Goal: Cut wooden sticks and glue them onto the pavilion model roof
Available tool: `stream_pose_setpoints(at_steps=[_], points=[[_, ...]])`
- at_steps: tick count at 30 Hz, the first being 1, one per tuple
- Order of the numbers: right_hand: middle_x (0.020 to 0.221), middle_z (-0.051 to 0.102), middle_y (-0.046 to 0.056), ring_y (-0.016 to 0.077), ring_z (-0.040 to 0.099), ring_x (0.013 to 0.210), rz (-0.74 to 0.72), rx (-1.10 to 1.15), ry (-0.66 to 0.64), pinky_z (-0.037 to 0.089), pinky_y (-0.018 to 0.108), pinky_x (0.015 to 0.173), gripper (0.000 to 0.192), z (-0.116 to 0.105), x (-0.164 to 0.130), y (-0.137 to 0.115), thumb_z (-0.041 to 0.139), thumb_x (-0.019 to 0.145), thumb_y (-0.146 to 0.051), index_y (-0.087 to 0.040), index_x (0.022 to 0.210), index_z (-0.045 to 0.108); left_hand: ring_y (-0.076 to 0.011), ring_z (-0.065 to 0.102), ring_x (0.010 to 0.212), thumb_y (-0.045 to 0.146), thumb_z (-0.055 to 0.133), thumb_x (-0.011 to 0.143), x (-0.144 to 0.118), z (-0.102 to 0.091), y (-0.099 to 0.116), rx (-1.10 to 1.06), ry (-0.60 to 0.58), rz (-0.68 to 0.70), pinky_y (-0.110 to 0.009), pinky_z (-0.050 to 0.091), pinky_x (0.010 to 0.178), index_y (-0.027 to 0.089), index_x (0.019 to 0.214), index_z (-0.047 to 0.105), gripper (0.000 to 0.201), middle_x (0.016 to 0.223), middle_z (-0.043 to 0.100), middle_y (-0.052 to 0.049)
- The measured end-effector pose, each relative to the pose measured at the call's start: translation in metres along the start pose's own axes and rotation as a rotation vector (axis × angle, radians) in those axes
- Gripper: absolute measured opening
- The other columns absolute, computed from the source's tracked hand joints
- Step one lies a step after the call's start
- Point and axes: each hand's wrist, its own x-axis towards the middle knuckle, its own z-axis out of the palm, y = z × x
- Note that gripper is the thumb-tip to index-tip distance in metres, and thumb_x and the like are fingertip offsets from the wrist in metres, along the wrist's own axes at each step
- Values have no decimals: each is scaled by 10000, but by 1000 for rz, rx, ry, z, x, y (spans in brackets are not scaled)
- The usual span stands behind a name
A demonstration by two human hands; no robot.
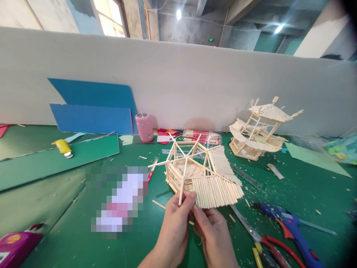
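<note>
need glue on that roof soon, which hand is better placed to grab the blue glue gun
Right, probably. The blue glue gun lies on the right hand's side of the mat, while the left hand pinches a spoke of the stick roof.

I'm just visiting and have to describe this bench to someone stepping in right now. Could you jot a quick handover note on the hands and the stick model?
Left hand: pinching the lower end of one roof rib of the stick roof frame, held above the green mat.
Right hand: gripping the edge of the covered roof panel.
Done: two roof sections are covered with sticks.
Left: the other sections are bare ribs.
Nearby: finished stick pavilion at the back, blue glue gun and red-handled pliers on the right, packet of sticks behind the frame.
</note>
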Motion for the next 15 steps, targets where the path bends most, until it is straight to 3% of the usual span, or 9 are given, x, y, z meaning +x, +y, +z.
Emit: stream_pose_setpoints(at_steps=[2, 5, 7, 9, 11, 15], points=[[778, 660, 42, 164, 548, 676, -19, -10, -14, 431, 300, 680, 222, 2, -1, -2, 697, 708, -358, -194, 859, 695, -99, 464, 557, 261, 712, 665, -1, -2, -1, -6, 5, -4, -193, 375, 542, 141, 602, 592, 181, 573, 528, 16], [641, 604, -3, 105, 465, 504, -20, -115, -8, 412, 244, 538, 233, -1, -4, -4, 696, 699, -393, -194, 820, 691, -105, 461, 566, 286, 684, 691, -4, -10, -2, 37, 3, 6, -203, 377, 561, 145, 644, 620, 162, 597, 540, 10], [537, 524, -40, 68, 363, 428, -9, -163, -10, 341, 202, 443, 221, -7, -10, -5, 702, 693, -394, -184, 759, 677, -108, 447, 566, 296, 661, 713, -8, -20, -2, 155, 16, 51, -206, 368, 561, 151, 653, 620, 161, 605, 539, 12], [516, 485, -47, 69, 349, 439, -37, -224, -6, 307, 187, 425, 206, -17, -18, -6, 689, 710, -384, -181, 733, 664, -108, 425, 555, 294, 646, 726, -14, -31, 0, 335, 65, 132, -203, 345, 541, 158, 627, 599, 175, 594, 522, 18], [584, 531, -19, 101, 424, 509, -137, -383, 12, 344, 197, 458, 176, -28, -28, -7, 638, 762, -365, -190, 754, 654, -124, 426, 549, 285, 619, 746, -20, -45, 4, 546, 92, 277, -215, 340, 530, 173, 613, 582, 178, 561, 492, 22], [822, 599, 37, 161, 538, 695, -433, -762, 51, 409, 224, 539, 88, -54, -47, -1, 524, 850, -262, -226, 877, 601, -182, 507, 663, 202, 474, 830, -29, -75, 12, 1263, -87, 689, -270, 390, 599, 173, 753, 616, 164, 721, 572, -50]])
